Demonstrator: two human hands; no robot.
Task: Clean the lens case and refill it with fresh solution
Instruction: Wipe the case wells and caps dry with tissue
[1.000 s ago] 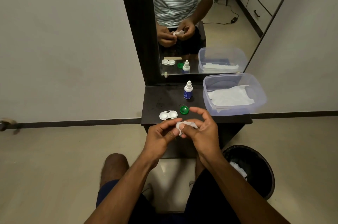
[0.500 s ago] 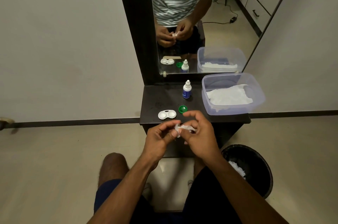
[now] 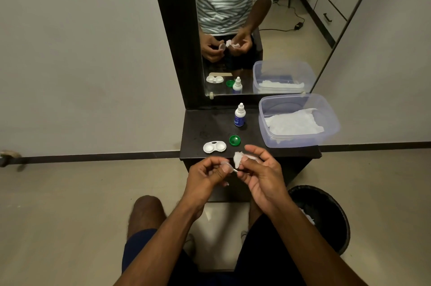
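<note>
The white two-well lens case lies open on the dark shelf, with a green cap just to its right. A small white solution bottle with a blue label stands behind them. In front of the shelf, my left hand pinches a small whitish cap. My right hand pinches a crumpled bit of white tissue right beside that cap. The mirror reflection shows the cap as a round disc in the left hand.
A clear plastic tub with white tissues sits at the shelf's right end. A black waste bin with used tissue stands on the floor at the right. The mirror rises behind the shelf. My knees are below.
My hands have drawn slightly apart. The tissue, earlier pressed against the cap between both hands, is now lifted off it in my right fingers.
</note>
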